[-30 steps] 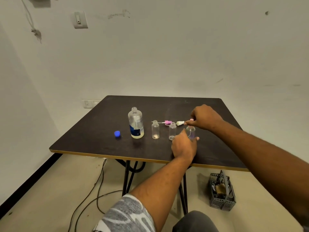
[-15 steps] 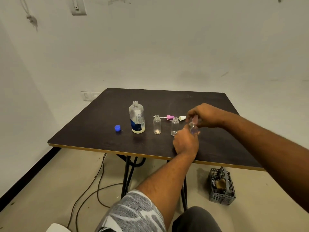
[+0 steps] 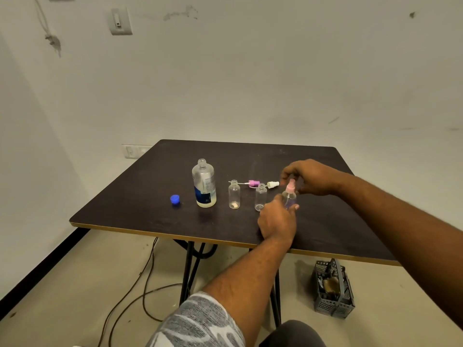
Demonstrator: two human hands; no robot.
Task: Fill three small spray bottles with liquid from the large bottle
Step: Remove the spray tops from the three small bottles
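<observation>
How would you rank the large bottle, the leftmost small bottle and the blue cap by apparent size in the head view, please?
1. large bottle
2. leftmost small bottle
3. blue cap
All sit at similar distance.

Taken from head height, wide-angle, facing forward and down across table to wall; left hand and right hand near, mid-frame.

we seem to be in a bare spare room, more home than workshop: scuffed white walls with a light switch and a socket plate, a dark table on thin black metal legs, loose cables and a grey plastic basket on the plain floor.
</observation>
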